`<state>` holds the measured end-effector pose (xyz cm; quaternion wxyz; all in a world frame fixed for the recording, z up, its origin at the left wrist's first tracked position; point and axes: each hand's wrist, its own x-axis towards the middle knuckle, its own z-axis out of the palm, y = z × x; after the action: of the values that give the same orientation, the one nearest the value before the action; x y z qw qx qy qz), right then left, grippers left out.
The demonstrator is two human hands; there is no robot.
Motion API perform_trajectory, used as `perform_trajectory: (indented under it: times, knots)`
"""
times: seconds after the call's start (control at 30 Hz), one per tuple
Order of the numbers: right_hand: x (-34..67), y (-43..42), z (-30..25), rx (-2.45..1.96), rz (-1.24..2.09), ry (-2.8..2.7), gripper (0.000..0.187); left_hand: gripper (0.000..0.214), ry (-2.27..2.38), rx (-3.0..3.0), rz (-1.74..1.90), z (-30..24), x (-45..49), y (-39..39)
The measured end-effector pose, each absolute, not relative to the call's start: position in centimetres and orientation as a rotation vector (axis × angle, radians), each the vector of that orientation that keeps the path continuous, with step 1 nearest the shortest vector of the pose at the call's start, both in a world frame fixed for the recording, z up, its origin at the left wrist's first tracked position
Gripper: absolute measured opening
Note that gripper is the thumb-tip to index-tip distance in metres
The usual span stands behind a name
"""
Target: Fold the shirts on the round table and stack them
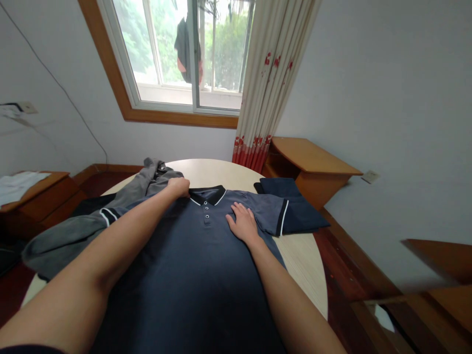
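A dark blue-grey short-sleeved polo shirt with a white-edged black collar (199,260) lies spread, front up, across the pale round worktop (214,169). The left hand (179,187) is curled closed on its shoulder cloth beside the collar; the right hand (243,221) rests palm down on the chest, fingers loosely extended, gripping nothing. One sleeve overlaps a folded navy cloth garment (308,214).

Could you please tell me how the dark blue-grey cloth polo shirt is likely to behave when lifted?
The polo shirt will probably sag, since its short sleeve lies limply over the folded navy cloth. The black, white-edged collar may hold its shape slightly better, as its edges look crisp.
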<state>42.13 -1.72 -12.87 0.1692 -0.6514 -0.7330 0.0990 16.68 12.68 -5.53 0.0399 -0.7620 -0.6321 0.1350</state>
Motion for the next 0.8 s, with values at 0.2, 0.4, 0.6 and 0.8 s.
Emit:
perform_trajectory:
  times: [0.2, 0.4, 0.6, 0.8]
  knots:
    - [42.1, -1.7, -12.8, -1.92, 0.29, -2.039, 0.057, 0.037, -1.803, -2.422, 0.083, -5.7, 15.6, 12.2]
    - [42.1, -1.6, -12.9, -1.922, 0.288, -2.045, 0.058, 0.043, -1.922, -2.402, 0.059, -6.9, 16.2, 11.5]
    - [42.1, -1.6, -12.9, -1.917, 0.272, -2.051, 0.057, 0.053, -1.851, -2.54, -0.088, -8.2, 22.1, 11.8]
    - [42.0, -1.8, -12.6, -1.903, 0.257, -2.045, 0.056, 0.078, -2.043, -2.613, -0.2, -10.0, 25.3, 13.6]
